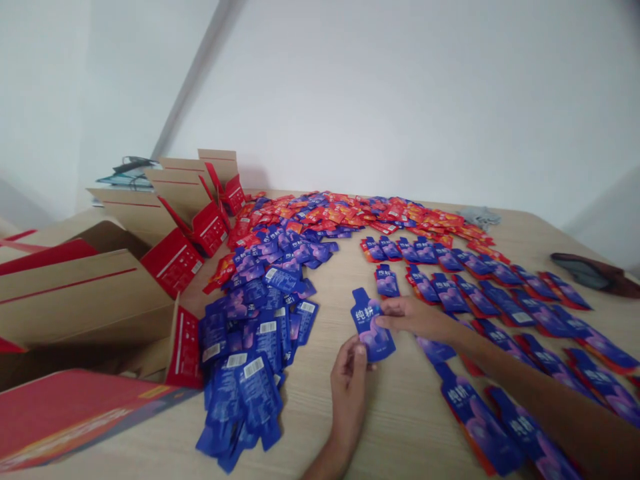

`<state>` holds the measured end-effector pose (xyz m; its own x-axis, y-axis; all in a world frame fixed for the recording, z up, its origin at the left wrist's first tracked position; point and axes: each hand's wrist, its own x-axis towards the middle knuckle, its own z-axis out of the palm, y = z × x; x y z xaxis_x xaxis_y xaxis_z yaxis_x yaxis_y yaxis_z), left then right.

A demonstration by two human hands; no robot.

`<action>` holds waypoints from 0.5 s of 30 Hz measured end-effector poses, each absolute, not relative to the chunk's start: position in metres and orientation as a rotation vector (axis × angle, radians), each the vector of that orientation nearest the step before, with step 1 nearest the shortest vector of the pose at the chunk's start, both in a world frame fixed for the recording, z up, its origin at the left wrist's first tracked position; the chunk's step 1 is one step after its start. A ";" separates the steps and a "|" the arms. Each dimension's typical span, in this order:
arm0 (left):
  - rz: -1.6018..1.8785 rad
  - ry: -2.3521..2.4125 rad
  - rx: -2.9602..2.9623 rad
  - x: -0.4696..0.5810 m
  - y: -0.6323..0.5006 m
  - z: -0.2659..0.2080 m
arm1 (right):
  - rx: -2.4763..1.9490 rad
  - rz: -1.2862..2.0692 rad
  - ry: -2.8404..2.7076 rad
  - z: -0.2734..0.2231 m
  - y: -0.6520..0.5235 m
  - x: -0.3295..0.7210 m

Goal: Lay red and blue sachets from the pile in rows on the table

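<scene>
A blue-purple bottle-shaped sachet (369,323) with white lettering is held above the table, its narrow neck tilted up and left. My right hand (413,316) pinches its right edge. At its lower left corner, my left hand (350,373) has thumb and fingers closed on it. To the left lies a loose heap of blue sachets (257,373), many with the barcode side up. Rows of blue sachets (453,293) lie on the right, most with red-orange ones beneath. My right forearm covers part of these rows.
Open red cardboard boxes (173,260) stand along the left side, flaps raised. A long pile of red and blue sachets (350,210) stretches along the back of the wooden table (320,427). A dark pouch-like item (595,272) and a grey crumpled cloth (480,217) lie at the right.
</scene>
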<state>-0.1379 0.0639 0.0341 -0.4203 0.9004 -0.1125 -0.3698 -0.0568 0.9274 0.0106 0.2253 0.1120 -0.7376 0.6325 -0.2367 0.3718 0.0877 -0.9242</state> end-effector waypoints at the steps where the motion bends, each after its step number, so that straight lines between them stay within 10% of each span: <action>1: 1.656 1.240 0.626 -0.137 0.063 0.032 | -1.031 1.675 -2.099 0.114 0.237 0.013; 15: 1.742 1.249 0.750 -0.133 0.061 -0.001 | -1.431 0.946 -2.028 0.104 0.441 0.013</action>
